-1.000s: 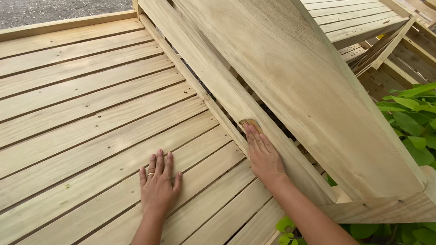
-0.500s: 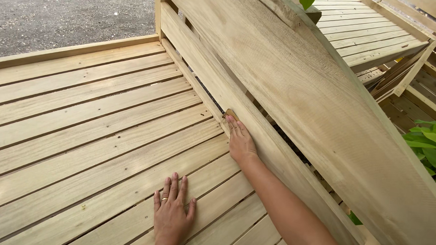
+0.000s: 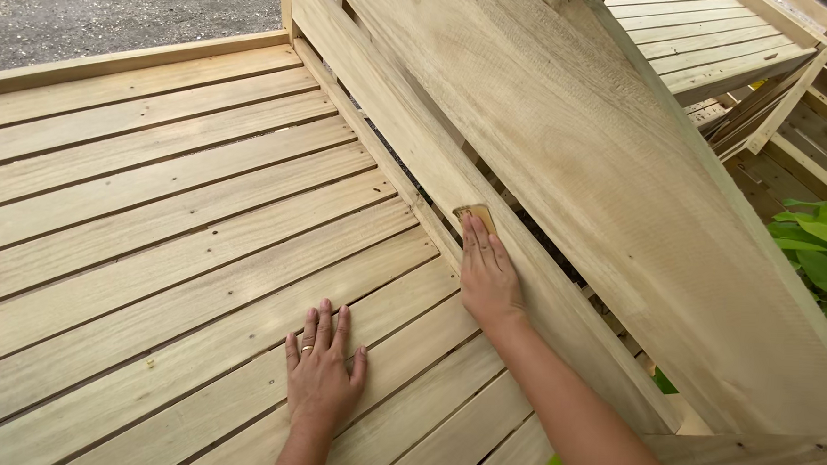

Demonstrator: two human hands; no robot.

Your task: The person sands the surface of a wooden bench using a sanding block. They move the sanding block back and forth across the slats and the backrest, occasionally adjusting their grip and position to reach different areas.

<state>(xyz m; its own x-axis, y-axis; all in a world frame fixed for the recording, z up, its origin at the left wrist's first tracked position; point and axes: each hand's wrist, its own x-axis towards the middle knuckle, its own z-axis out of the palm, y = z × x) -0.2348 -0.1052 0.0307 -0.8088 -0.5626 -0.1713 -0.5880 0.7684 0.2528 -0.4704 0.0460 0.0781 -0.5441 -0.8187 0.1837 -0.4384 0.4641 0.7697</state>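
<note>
My left hand lies flat, palm down, on the pale wooden slat platform, fingers slightly spread, a ring on one finger. My right hand presses a small tan piece of sandpaper against a slanted rail of the upright wooden side panel. Only the paper's top edge shows beyond my fingertips. Above the rail, a wide rough plank leans across the right of the view.
Gravel ground lies past the platform's far edge. More slatted wooden pieces are stacked at the upper right. Green leafy plants grow at the right edge and below the panel.
My right hand has slid along the rail with the sandpaper, whose top edge now shows past my fingertips. My left hand stays flat on the slats. The view has shifted slightly.
</note>
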